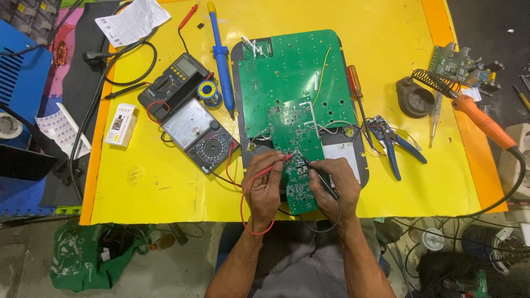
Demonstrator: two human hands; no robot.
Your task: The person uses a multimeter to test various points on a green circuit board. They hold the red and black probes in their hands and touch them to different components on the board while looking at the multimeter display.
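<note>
Seemingly probe tips (296, 155) behind both hands' grip.

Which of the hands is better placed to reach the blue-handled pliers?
Probably the right hand: the blue-handled pliers lie on its side of the green circuit board. It already grips a black probe, however; the left hand holds the red probe.

Glossy yellow plastic mat (165, 187); matt green circuit board (290, 72); blue plastic soldering iron (221, 55); paper leaflet (132, 21).

A small white box (121, 124) lies at nine o'clock; white printed sheets (132, 21) at eleven; grey meter screen (186, 67) beside.
</note>
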